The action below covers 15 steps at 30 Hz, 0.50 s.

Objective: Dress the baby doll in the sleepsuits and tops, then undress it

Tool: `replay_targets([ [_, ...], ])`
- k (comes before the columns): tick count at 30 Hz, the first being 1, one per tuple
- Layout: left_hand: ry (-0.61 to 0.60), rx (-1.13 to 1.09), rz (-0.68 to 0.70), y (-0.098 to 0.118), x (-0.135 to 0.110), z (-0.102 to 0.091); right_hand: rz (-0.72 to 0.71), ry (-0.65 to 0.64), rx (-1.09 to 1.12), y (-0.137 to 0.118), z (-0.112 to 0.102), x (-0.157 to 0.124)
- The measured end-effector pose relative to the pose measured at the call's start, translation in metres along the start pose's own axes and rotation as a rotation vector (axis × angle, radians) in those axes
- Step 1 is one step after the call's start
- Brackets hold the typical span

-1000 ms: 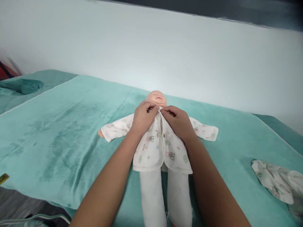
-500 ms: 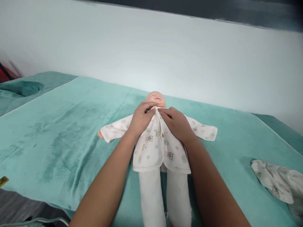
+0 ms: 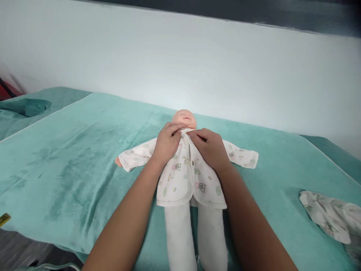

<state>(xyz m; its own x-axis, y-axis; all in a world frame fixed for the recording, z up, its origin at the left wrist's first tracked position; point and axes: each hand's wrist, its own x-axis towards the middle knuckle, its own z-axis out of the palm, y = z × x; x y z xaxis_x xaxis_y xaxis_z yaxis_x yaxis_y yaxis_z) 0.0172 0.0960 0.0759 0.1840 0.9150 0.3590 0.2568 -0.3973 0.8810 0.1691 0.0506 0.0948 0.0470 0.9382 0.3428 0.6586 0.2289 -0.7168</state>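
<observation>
A baby doll (image 3: 184,117) lies on its back in the middle of the bed, head toward the wall and arms spread. It wears a white printed baby jacket (image 3: 175,184) and white leggings (image 3: 179,233). At the collar, my left hand (image 3: 168,142) is closed on the jacket's left front edge, its fingers lying just below the doll's chin. My right hand (image 3: 209,146) is closed on the opposite front edge, with fingertips near the neck opening. Lower down, the two front edges meet around mid-chest and part at the hem. My fingers hide the top fastening.
A teal plush cover (image 3: 70,158) spreads under the doll. At the right edge lies a crumpled printed cloth (image 3: 327,214). Behind the bed rises a white wall (image 3: 180,56). A small yellow label (image 3: 4,219) shows at the left edge, above the dark floor (image 3: 25,248).
My left hand has shifted slightly at the collar, and its thumb has drawn back a little from the right hand. The doll and jacket stay almost where they were.
</observation>
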Motion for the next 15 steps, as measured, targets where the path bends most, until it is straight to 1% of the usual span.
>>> replay_targets([
  [2,-0.004,0.004,0.0,-0.0002,0.0,0.0003,0.01,-0.007,-0.052,-0.0018,-0.0004,-0.0003],
  [7,0.017,0.037,-0.008,-0.0012,0.0009,0.0012,0.061,-0.085,-0.22,-0.0071,-0.0025,-0.0009],
  [9,0.016,0.04,-0.008,-0.0015,0.0013,0.0013,0.059,-0.107,-0.256,-0.0075,-0.0033,-0.0008],
  [12,0.017,0.026,0.002,-0.0017,0.0012,0.0011,0.026,-0.111,-0.221,-0.0045,-0.0032,-0.0002],
  [15,0.021,0.008,0.016,-0.002,0.0007,0.001,0.034,-0.051,-0.079,0.001,-0.0012,0.0005],
])
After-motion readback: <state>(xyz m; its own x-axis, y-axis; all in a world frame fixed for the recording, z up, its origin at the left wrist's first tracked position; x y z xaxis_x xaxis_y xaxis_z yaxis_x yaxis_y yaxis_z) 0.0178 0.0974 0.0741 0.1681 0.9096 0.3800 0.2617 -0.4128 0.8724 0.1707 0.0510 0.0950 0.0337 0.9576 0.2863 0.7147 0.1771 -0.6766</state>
